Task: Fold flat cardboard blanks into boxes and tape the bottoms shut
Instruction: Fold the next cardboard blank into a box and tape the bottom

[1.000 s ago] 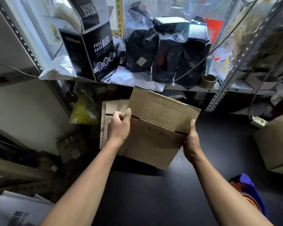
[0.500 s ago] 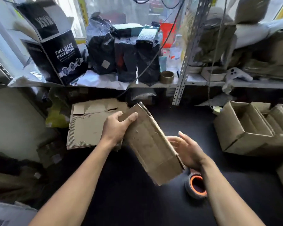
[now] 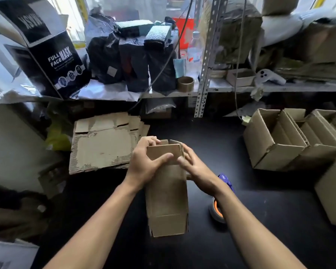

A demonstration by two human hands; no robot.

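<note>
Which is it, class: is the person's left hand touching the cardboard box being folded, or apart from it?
Touching. The head view shows the left hand wrapped round the top flap of the cardboard box, thumb pressed on its near face.

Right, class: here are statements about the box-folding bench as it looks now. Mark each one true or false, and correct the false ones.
1. Both hands are on the far end of the box being folded. True: the left hand and right hand hold its flaps.
2. The tape roll lies left of that box. False: it lies to its right, partly hidden by the right forearm.
3. A stack of flat blanks lies left of the hands. True.
4. The open boxes at right sit on the shelf. False: they sit on the black table.
</note>
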